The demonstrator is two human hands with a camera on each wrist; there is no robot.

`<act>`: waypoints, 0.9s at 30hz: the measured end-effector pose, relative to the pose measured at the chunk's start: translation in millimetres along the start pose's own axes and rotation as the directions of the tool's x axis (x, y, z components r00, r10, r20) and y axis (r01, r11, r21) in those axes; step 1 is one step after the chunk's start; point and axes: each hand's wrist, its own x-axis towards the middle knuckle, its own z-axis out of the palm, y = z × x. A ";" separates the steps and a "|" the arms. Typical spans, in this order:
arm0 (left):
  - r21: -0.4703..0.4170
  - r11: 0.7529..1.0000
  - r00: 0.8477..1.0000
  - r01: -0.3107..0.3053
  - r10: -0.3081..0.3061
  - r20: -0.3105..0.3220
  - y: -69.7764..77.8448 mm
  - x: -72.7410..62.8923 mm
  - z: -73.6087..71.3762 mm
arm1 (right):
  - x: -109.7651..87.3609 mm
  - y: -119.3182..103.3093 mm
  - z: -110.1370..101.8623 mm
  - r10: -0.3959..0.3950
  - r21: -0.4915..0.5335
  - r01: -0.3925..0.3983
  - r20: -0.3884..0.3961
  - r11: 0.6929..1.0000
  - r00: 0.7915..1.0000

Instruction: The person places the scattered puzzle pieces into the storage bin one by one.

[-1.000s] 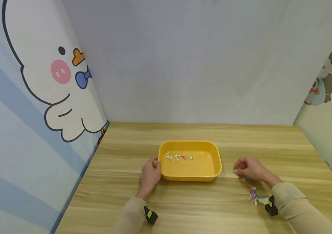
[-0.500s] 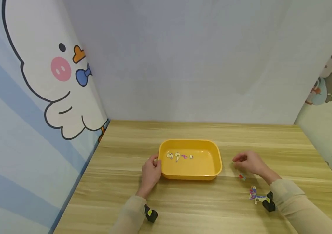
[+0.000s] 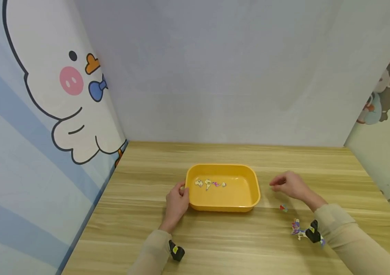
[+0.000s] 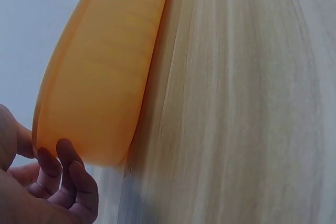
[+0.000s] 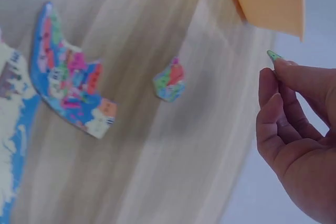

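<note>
A yellow plastic tray (image 3: 223, 208) stands on the table with several small, irregular puzzle pieces (image 3: 208, 184) in a row inside it. My left hand (image 3: 177, 203) holds the tray's left end, fingers and thumb at the rim. Right of the tray, above the table, my right hand (image 3: 292, 186) pinches a small green puzzle piece (image 5: 273, 55) between thumb and fingertips; only its pointed tip shows. Beneath this hand lies a small red, green and blue puzzle piece (image 5: 169, 81).
Nearer the right wrist lie a larger multicoloured piece (image 5: 71, 80) and a white-and-blue piece (image 5: 11, 129), partly covered by the black wrist camera (image 3: 313, 232) in the head view. A pale wall (image 3: 236, 76) closes the table's far edge.
My right hand has lifted the green puzzle piece from beside the red one and moved it slightly left and away from me. The left hand and tray stay in place.
</note>
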 end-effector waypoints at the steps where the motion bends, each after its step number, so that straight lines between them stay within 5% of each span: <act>1: 0.000 1.000 1.000 0.000 0.000 0.000 -0.2 0.1 0.1 | 2.0 -2.1 -1.5 -0.005 -0.004 0.005 -0.001 1.000 1.000; 27: -0.036 0.999 1.000 -0.012 0.011 -0.013 0.8 -0.9 0.4 | 41.9 -55.2 -0.2 -0.066 -0.010 0.066 0.046 0.998 0.997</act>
